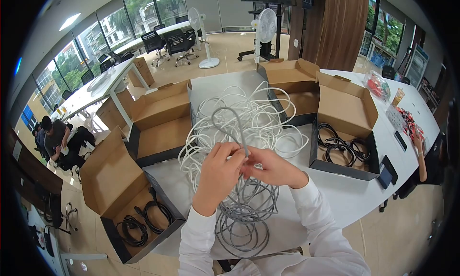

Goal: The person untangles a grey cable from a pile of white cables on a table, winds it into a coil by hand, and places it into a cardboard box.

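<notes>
A grey cable [229, 109] stands up in a loop above my two hands. My left hand [216, 176] is closed round it, its fingers bunched near the fingertips of my right hand [274, 167]. The right hand pinches the same cable, though its fingertips are partly hidden behind it. Below the hands, loose grey coils [244, 228] trail towards the table's near edge. Just beyond lies a wide tangle of white cable [261, 114], touching the grey one.
An open cardboard box [111, 230] at near left and another box [352, 171] at right hold coiled black cables. Two more open boxes, one at back left [164, 136] and one at back right [293, 90], flank the tangle. A person's arm [421, 162] rests at the table's right side.
</notes>
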Motion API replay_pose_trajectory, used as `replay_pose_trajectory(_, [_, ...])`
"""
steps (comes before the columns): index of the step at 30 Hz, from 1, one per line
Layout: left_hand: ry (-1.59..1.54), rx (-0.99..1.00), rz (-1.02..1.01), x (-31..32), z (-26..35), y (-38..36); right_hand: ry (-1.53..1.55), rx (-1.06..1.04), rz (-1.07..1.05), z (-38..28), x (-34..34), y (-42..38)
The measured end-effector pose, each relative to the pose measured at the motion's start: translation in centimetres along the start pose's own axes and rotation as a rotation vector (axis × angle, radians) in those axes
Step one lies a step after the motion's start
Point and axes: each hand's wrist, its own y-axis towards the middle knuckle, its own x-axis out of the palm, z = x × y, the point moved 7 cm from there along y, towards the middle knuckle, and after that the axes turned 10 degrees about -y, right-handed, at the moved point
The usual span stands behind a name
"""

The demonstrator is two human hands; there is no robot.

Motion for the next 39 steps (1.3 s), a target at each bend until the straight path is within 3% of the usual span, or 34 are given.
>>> replay_pose_trajectory(4, [-0.030,-0.040,0.124,-0.8,-0.9,-0.5,-0.165,-0.004,-0.079,-0.2,0.8,-0.1])
replay_pose_trajectory(10, [0.018,0.192,0.103,-0.7,-0.2,0.3,-0.216,-0.083,-0.033,-0.9,1.0,0.1])
replay_pose_trajectory(15, [-0.222,-0.030,0.146,-0.6,-2.8,-1.5,-0.124,-0.209,-0.009,-2.1,0.7,0.2])
replay_pose_trajectory(18, [-0.472,-0.140,0.250,-0.8,-4.1,-2.3,0.063,-0.153,-0.045,-2.9,1.4,-0.1])
replay_pose_trajectory(21, [-0.648,-0.153,0.290,-0.6,-4.2,-2.2,-0.037,-0.169,-0.067,-3.0,1.5,0.1])
replay_pose_trajectory(24, [-0.834,-0.215,0.316,-0.6,-4.5,-2.3,0.187,-0.156,0.027,-1.5,2.2,-0.2])
replay_pose_trajectory(29, [-1.375,-0.386,0.521,-3.0,-5.8,-2.8,0.290,-0.014,0.426,2.0,-0.6,-0.2])
replay_pose_trajectory(31, [-1.537,-0.375,0.441,-3.9,-5.4,-2.8,0.250,0.027,0.462,1.8,-1.1,-0.1])
replay_pose_trajectory(34, [-1.744,-0.344,0.310,-3.8,-3.8,-2.5,0.026,0.054,0.287,0.7,0.2,0.2])
replay_pose_trajectory(39, [-1.770,-0.350,0.115,-2.6,-1.9,-2.5,0.189,-0.080,0.167,1.0,1.2,0.9])
